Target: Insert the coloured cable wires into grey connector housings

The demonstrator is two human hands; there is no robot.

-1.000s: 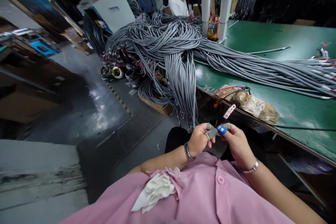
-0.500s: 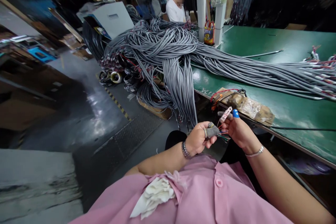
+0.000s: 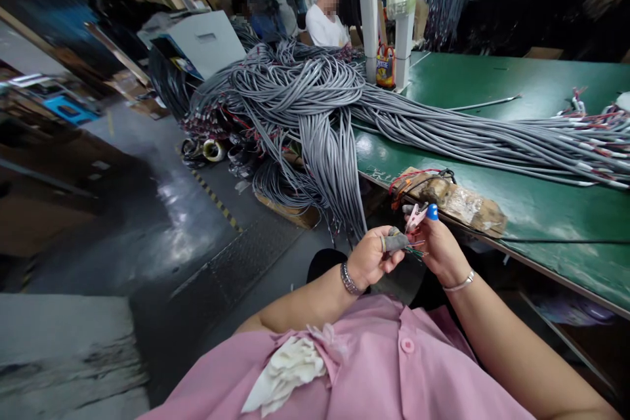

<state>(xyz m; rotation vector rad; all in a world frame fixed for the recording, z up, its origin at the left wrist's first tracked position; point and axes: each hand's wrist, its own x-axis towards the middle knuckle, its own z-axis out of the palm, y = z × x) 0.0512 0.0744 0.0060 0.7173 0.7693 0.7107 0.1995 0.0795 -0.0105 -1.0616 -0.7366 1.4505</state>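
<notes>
My left hand (image 3: pixel 374 254) is closed, its grey-capped thumb and finger pinching the end of a grey cable where thin coloured wires (image 3: pixel 416 251) fan out. My right hand (image 3: pixel 437 243), with a blue cap on one fingertip, is closed on a small white connector (image 3: pixel 416 215) just above those wire ends. Both hands sit close together in front of my pink shirt, beside the edge of the green table (image 3: pixel 541 203). A thick bundle of grey cables (image 3: pixel 335 164) hangs over the table edge down to my left hand.
A long heap of grey cables (image 3: pixel 443 125) crosses the table. A taped brown block with red wires (image 3: pixel 457 200) lies at the table edge by my hands. A person in a white shirt (image 3: pixel 322 20) sits at the far end. White posts (image 3: pixel 406 13) stand behind.
My right hand has risen from beside the left fingers to the white connector and taken hold of it. The coloured wire ends now show between the hands. The left hand has barely moved.
</notes>
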